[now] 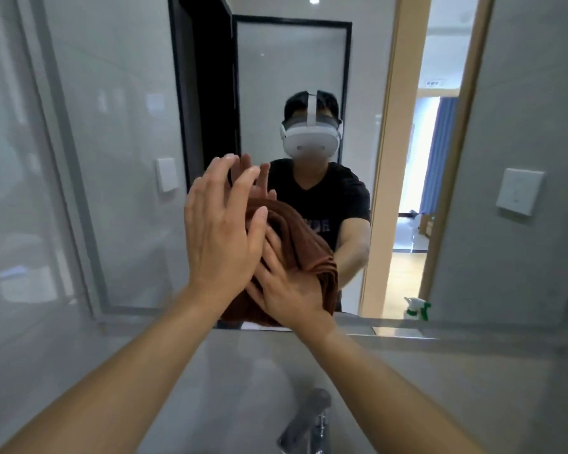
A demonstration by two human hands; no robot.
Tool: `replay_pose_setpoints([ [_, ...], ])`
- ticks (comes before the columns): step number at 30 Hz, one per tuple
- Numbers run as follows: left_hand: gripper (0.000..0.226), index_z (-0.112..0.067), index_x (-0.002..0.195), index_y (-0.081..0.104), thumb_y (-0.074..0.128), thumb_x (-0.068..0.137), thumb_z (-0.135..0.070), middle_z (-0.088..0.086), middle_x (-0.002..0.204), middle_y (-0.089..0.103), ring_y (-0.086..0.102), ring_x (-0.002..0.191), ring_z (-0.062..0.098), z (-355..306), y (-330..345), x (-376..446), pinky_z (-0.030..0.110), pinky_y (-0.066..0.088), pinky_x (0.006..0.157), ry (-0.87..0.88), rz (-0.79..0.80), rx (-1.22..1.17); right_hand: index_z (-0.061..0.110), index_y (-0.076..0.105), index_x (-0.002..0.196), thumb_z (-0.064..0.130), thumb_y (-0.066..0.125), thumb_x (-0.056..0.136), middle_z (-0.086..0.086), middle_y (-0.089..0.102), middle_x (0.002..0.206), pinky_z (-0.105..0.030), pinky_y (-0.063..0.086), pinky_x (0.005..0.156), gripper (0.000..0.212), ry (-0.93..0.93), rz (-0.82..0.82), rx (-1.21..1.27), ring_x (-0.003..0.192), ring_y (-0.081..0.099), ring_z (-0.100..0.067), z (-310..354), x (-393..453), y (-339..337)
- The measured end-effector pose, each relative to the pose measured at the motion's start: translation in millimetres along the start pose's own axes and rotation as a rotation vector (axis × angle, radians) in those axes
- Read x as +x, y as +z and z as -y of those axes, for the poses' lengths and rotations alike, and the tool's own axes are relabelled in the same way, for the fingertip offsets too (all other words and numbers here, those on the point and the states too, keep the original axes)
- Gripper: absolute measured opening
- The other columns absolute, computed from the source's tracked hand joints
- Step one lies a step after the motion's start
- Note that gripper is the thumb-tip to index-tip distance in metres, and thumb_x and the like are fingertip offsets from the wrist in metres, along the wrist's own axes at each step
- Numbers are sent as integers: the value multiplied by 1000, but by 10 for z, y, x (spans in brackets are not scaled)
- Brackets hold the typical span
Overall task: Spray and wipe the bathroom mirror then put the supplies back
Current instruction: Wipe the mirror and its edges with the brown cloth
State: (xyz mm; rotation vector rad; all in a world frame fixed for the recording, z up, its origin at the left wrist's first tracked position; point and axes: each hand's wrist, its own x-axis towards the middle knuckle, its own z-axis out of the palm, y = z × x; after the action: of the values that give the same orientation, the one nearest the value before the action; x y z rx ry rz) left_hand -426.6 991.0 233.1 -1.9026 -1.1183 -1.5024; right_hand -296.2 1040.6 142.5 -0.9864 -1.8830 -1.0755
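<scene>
The brown cloth [304,247] is bunched flat against the bathroom mirror [112,126], low in the glass and near its middle. My right hand [286,286] presses on it with straight, spread fingers. My left hand [220,224] is raised just left of and above it, fingers spread and straight, its palm overlapping the cloth's left edge. It holds nothing. The white spray bottle with a green trigger [417,308] shows only as a reflection at the mirror's lower right edge. A person with a white headset is reflected behind my hands.
A chrome faucet [309,421] stands below my forearms at the frame's bottom. A grey ledge [391,332] runs under the mirror. A white switch plate [518,191] sits on the grey wall at right. The mirror reflects an open doorway and a dark-framed glass door.
</scene>
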Motion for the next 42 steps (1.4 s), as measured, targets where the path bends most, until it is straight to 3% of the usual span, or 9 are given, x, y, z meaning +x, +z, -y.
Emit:
replay_pose_setpoints([
  [3, 51, -16, 145, 48, 59, 95, -23, 10, 159, 32, 25, 150, 27, -177, 160, -169, 56, 27, 116, 55, 59, -6, 13, 41, 151, 37, 51, 102, -12, 30, 161, -47, 28, 121, 55, -13, 34, 1, 154, 16, -25, -83, -408, -10],
  [11, 52, -20, 144, 47, 53, 93, -27, 10, 159, 33, 24, 151, 25, -507, 214, -124, 54, 22, 121, 259, 57, -55, 29, 32, 156, 52, 55, 96, 2, 20, 166, -43, 37, 114, 68, 40, 108, -147, 153, 21, -16, -940, -1046, -532],
  [16, 51, -17, 143, 50, 55, 93, -26, 9, 159, 33, 24, 151, 26, -605, 116, 224, 54, 20, 121, 273, 16, -54, 30, 33, 155, 52, 53, 95, 1, 19, 166, -33, 37, 110, 67, 285, -17, -180, 153, 18, -18, -1615, -501, -1103],
  [22, 50, -16, 143, 49, 56, 94, -24, 12, 157, 35, 26, 150, 27, -775, 22, 764, 52, 19, 121, 265, -107, -93, 21, 24, 159, 51, 45, 97, -9, 13, 167, -44, 10, 126, 72, 540, -129, -239, 155, 7, -23, -1560, 607, -1289],
  [27, 48, -14, 143, 49, 53, 96, -25, 14, 156, 35, 26, 150, 29, -872, 51, 928, 54, 20, 120, 265, -155, -106, 22, 21, 159, 47, 49, 100, -5, 7, 168, -38, 32, 115, 70, 275, -52, -73, 156, 2, -18, -999, 498, -877],
  [31, 48, -15, 142, 50, 54, 96, -26, 15, 155, 36, 28, 148, 30, -930, 211, 810, 54, 21, 120, 286, -126, -102, 21, 34, 155, 43, 55, 99, -5, 15, 167, -40, 12, 125, 64, 121, 2, -81, 155, 7, -20, -903, -100, -650],
  [33, 49, -14, 141, 51, 56, 95, -25, 15, 154, 36, 29, 147, 31, -978, 327, 718, 54, 21, 120, 325, -85, -87, 24, 29, 156, 46, 53, 98, -3, 14, 167, -42, 21, 123, 66, 132, 22, -109, 155, 9, -19, -994, -382, -657],
  [36, 49, -12, 142, 53, 55, 95, -26, 15, 156, 36, 29, 148, 32, -1088, 489, 558, 55, 21, 120, 416, -14, -50, 28, 31, 156, 48, 56, 95, 0, 16, 167, -41, 26, 121, 69, 255, -14, -143, 155, 13, -17, -1198, -742, -774],
  [42, 46, -14, 142, 55, 51, 98, -29, 15, 156, 38, 28, 150, 30, -1548, 759, 537, 51, 18, 123, 553, 15, -106, 25, 30, 156, 48, 53, 95, -5, 18, 166, -39, 6, 125, 69, 599, -189, -196, 155, 12, -22, -1981, -778, -1269],
])
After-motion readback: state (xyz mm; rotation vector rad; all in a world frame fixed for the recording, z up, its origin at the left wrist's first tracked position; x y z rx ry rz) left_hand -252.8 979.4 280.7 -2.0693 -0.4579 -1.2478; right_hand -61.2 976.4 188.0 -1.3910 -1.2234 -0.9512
